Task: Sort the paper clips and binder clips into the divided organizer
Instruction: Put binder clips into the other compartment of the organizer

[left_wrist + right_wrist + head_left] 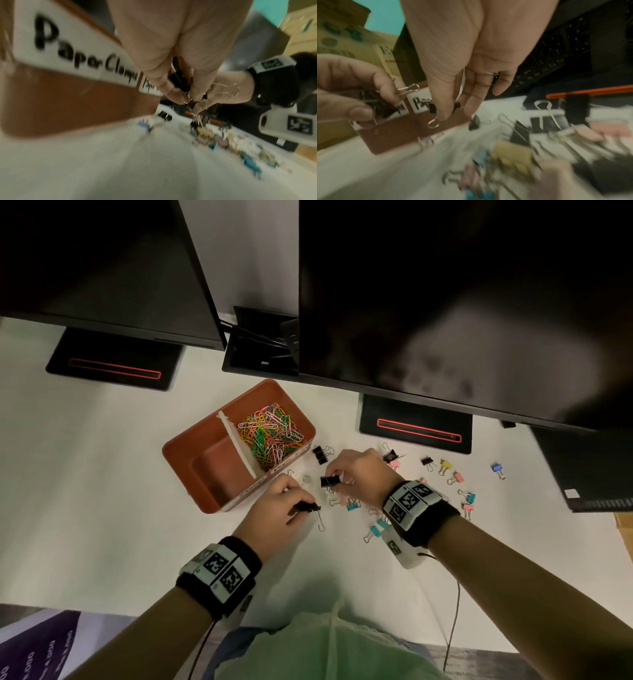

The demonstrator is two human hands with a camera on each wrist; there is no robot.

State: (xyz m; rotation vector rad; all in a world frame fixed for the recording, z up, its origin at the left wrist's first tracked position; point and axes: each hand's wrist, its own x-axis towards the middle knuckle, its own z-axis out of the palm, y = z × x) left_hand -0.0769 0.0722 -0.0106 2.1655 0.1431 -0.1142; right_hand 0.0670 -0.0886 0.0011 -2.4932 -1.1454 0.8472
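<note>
Right now each hand pinches a black binder clip: left hand (278, 506), right hand (359, 474) (beside the organizer (185, 453)). Loosely held by wire, either could slip into the paper clips (270, 433).

Organizer (191, 453): smooth matt plastic. Paper clips (270, 436): glossy coated wire. Binder clip (330, 481): black body, shiny metal handles.

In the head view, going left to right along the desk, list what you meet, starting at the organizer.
organizer → left hand gripping a black binder clip → right hand pinching another black clip → yellow binder clip → lone blue binder clip
</note>
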